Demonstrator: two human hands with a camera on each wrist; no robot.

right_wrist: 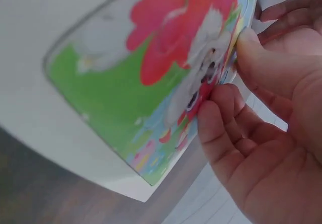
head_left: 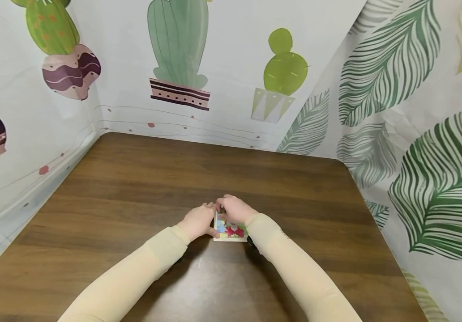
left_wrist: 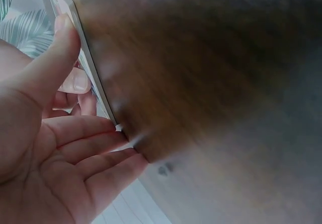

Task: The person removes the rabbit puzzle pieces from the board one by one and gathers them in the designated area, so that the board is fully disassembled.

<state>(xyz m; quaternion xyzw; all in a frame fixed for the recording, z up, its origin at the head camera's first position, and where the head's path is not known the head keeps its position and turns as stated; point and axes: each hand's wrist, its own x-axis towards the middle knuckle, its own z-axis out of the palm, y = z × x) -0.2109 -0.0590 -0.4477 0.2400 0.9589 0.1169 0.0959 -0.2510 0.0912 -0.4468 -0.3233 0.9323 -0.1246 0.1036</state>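
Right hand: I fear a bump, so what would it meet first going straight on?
The right hand seems to touch the picture board; beyond that, probably the left hand, though depth is unclear.

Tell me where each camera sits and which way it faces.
Head: on the head, facing forward and down over the brown wood-grain table; left hand, right hand and cream fabric sleeves show.
Left wrist: on that wrist, facing the left hand's palm and the edge of a white-bordered rectangular board; the right hand's fingers show.
Right wrist: on that wrist, facing the board's colourful picture; the right hand's thumb and fingers show.
Head and right wrist views share that picture.
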